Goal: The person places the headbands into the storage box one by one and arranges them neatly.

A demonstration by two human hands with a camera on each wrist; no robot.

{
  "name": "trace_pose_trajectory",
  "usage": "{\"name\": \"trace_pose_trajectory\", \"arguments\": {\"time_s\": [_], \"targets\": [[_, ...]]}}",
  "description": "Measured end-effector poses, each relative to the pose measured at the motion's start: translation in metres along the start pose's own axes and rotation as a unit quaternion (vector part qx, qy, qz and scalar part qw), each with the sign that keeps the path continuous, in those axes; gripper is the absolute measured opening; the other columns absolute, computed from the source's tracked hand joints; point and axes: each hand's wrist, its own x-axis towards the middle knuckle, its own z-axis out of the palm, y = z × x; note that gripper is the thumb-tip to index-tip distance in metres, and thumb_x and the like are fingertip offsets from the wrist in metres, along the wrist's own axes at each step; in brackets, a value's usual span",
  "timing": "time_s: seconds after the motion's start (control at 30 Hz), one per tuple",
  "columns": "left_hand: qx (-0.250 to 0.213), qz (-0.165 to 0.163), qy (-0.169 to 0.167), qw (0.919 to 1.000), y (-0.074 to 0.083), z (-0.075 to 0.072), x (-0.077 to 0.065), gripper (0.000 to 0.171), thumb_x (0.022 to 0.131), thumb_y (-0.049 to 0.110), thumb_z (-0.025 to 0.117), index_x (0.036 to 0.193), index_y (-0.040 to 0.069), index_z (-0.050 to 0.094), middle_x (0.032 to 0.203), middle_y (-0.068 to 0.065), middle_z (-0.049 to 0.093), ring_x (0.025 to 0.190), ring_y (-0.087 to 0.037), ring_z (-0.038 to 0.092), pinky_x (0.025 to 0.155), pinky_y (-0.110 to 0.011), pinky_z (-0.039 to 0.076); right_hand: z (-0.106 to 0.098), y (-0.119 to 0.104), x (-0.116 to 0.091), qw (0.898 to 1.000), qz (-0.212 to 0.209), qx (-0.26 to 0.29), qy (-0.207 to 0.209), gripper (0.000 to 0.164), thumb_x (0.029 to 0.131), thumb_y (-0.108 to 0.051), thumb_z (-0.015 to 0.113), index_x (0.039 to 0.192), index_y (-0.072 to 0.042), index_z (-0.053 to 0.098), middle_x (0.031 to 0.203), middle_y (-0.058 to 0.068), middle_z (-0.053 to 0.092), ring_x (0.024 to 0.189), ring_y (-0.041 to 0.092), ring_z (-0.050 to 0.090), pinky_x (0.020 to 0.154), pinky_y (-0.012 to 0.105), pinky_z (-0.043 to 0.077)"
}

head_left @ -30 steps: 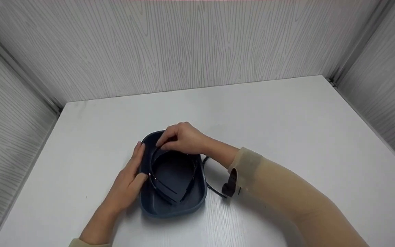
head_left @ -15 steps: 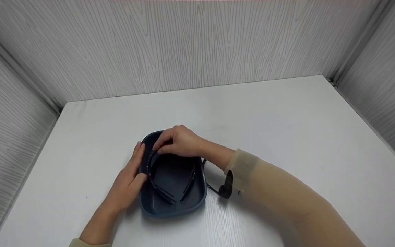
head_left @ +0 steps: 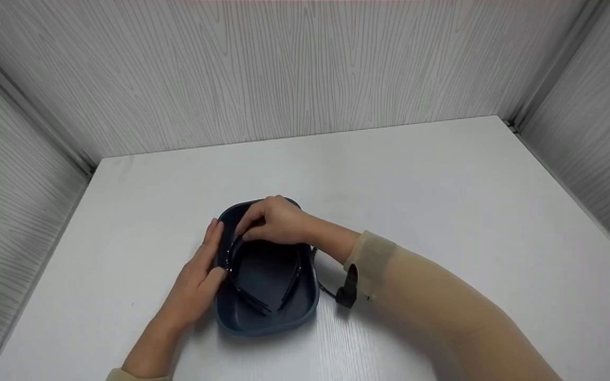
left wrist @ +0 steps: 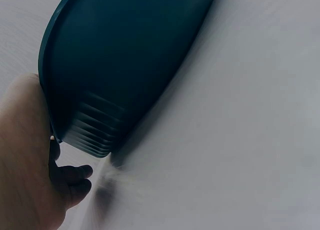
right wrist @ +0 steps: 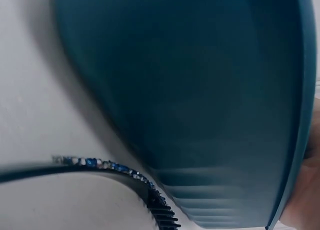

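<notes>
My right hand [head_left: 278,221] reaches into a dark blue oblong box [head_left: 265,329]. Its thumb and fingers pinch the curved top of a thin dark headband [head_left: 233,283] dotted with small shiny stones. The headband's ends point toward me on the box floor; more than one thin band seems to lie there, though overlap hides how many. My left hand [head_left: 196,280] grips the box's left side, fingers along the outer wall and thumb over the rim. Another headband [right wrist: 117,167], toothed and set with blue and clear stones, lies outside against the box's right wall.
The box stands on a white table [head_left: 432,201] with pale wood-grain panels [head_left: 305,69] behind and at both sides. A black wrist-worn device [head_left: 347,291] hangs below the right sleeve, over the outer headband.
My right hand has moved slightly left and toward me, carrying the headband's top closer to the box's left wall. My left hand and the box have stayed almost still.
</notes>
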Motion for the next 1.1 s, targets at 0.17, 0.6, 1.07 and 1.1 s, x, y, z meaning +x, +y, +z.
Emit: {"name": "trace_pose_trajectory", "arguments": {"time_s": [0.17,0.6,1.07,1.1], "targets": [[-0.001,-0.002,-0.001,1.0,-0.0001,-0.0001,-0.0004,0.08,0.1,0.008,0.045,0.172,0.023,0.015,0.177,0.009,0.007,0.162,-0.014,0.01,0.123,-0.017,0.008,0.0017,-0.0004,-0.0001,1.0,0.01,0.01,-0.006,0.016,0.097,-0.014,0.079,0.112,-0.015,0.085,0.11,-0.005,0.079,0.104,0.001,0.068,0.092,0.02,0.052],[-0.002,0.005,0.0,1.0,-0.0012,-0.0007,-0.0005,0.08,0.1,0.008,0.047,0.172,0.023,0.015,0.177,0.008,0.007,0.162,-0.015,0.01,0.123,-0.017,0.008,0.0032,0.0001,0.0008,1.0,0.014,0.003,-0.007,0.015,0.096,-0.013,0.079,0.11,-0.015,0.085,0.109,-0.004,0.079,0.1,0.001,0.068,0.089,0.02,0.053],[0.012,0.042,0.001,0.9991,-0.0064,-0.0021,-0.0002,0.084,0.097,0.006,0.051,0.172,0.021,0.016,0.177,0.008,0.011,0.162,-0.015,0.014,0.124,-0.018,0.009,0.0024,0.0016,0.0009,1.0,0.023,-0.001,-0.01,0.016,0.097,-0.014,0.078,0.111,-0.016,0.085,0.108,-0.006,0.079,0.1,0.002,0.069,0.089,0.02,0.053],[0.012,0.044,0.002,0.999,-0.0067,-0.002,-0.0001,0.084,0.097,0.005,0.051,0.172,0.02,0.017,0.177,0.007,0.012,0.162,-0.015,0.014,0.124,-0.018,0.009,0.0026,0.0017,0.0011,1.0,0.025,-0.003,-0.01,0.016,0.097,-0.015,0.078,0.111,-0.016,0.085,0.108,-0.006,0.079,0.099,0.001,0.069,0.089,0.02,0.053]]}}
